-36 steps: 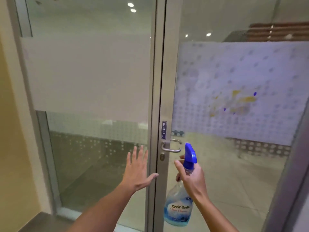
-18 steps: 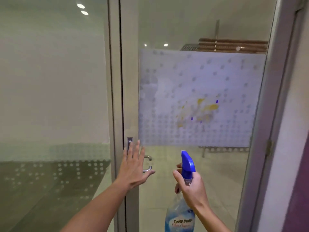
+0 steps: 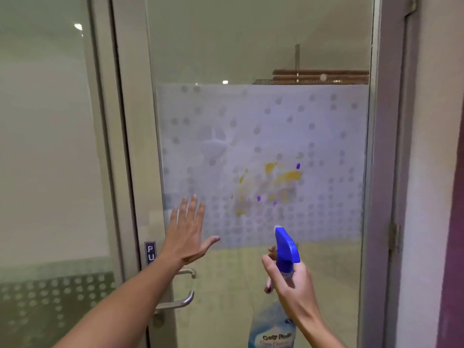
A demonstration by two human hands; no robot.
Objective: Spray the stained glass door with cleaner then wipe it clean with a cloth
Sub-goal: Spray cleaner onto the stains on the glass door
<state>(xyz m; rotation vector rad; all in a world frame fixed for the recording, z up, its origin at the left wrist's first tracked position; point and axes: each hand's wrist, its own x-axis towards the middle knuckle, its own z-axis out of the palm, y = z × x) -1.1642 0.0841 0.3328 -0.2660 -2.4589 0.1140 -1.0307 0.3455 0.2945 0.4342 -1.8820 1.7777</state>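
While the right hand (image 3: 288,285) is gripping the spray bottle (image 3: 283,249) below the stain (image 3: 271,187), the flat, spread left hand (image 3: 187,234) is holding nothing; possibly touching the door (image 3: 251,121). Spraying not visibly done, wiping pending.

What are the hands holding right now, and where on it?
Right hand grips the spray bottle by its neck, below the blue trigger head. Left hand holds nothing.

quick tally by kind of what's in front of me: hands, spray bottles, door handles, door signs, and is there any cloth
hands: 2, left hand open by the glass, right hand holding the bottle
spray bottles: 1, the spray bottle with a blue trigger head
door handles: 1, the metal door handle
door signs: 1, the blue sign, partly hidden
cloths: 0 in view
total: 5
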